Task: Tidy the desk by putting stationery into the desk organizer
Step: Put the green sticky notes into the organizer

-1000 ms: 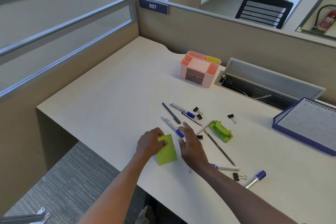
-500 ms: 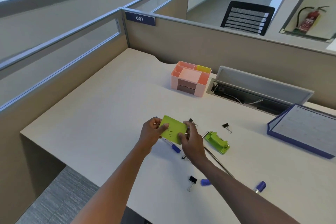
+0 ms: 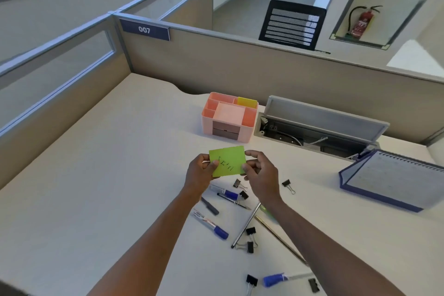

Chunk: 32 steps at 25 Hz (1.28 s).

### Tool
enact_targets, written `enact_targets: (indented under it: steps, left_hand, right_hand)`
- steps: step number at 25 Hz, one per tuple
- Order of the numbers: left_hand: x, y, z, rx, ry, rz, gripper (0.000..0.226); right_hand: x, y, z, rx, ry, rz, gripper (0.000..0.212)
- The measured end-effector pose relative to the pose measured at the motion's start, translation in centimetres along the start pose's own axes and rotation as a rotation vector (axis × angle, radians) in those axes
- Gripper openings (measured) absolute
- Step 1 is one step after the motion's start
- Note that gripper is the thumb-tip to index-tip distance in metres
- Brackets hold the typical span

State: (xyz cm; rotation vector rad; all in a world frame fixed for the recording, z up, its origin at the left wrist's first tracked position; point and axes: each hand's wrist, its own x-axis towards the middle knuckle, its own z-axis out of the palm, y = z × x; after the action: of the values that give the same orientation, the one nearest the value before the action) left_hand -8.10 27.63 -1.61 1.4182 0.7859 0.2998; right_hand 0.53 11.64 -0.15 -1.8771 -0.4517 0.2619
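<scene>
A green sticky-note pad (image 3: 227, 160) with dark writing is held above the desk between both hands. My left hand (image 3: 200, 173) pinches its left edge and my right hand (image 3: 260, 174) pinches its right edge. The pink desk organizer (image 3: 209, 125) stands just beyond the pad, with a yellow pad (image 3: 247, 102) in its back right compartment and two brown drawers at the front. Under my hands lie blue-capped markers (image 3: 211, 223), a pen (image 3: 231, 200), a dark pen (image 3: 210, 206) and several black binder clips (image 3: 250, 232).
An open cable tray (image 3: 312, 134) with a raised lid sits right of the organizer. A blue spiral calendar (image 3: 396, 180) stands at the right. Another marker (image 3: 276, 279) and clips lie near the front edge. Partition walls (image 3: 240, 65) bound the desk at back and left.
Both hands lifted the green pad off the desk and carried it toward the organizer. The right hand, open beside it before, now grips its right edge. The view tilted up.
</scene>
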Motion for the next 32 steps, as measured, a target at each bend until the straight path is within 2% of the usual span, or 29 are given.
enact_targets:
  steps: [5, 9, 12, 15, 17, 23, 32]
  left_hand:
    - [5.6, 2.6, 1.1, 0.217, -0.061, 0.092, 0.005]
    - [9.0, 6.0, 2.3, 0.517, -0.008, 0.339, 0.024]
    - [11.0, 6.2, 3.0, 0.714, -0.042, 0.532, 0.051]
    - [13.3, 5.4, 3.5, 0.925, -0.114, 0.627, 0.063]
    - [14.1, 4.4, 3.6, 1.028, -0.139, 0.639, 0.065]
    - [14.6, 1.6, 4.1, 1.048, -0.09, 0.659, 0.075]
    - [14.8, 0.9, 4.8, 0.957, -0.031, 0.629, 0.079]
  right_hand:
    - [7.7, -1.4, -1.0, -0.213, 0.068, -0.167, 0.03]
    - [14.7, -3.5, -2.2, -0.3, 0.112, -0.318, 0.028]
    - [19.3, -4.6, -3.3, -0.426, 0.162, -0.38, 0.028]
    - [23.2, -5.3, -3.5, -0.575, 0.203, -0.428, 0.028]
    - [25.4, -5.2, -3.5, -0.631, 0.167, -0.437, 0.028]
    - [29.7, -3.1, -2.5, -0.775, -0.001, -0.356, 0.025]
    - [30.2, 0.4, 0.0, -0.85, -0.017, -0.348, 0.012]
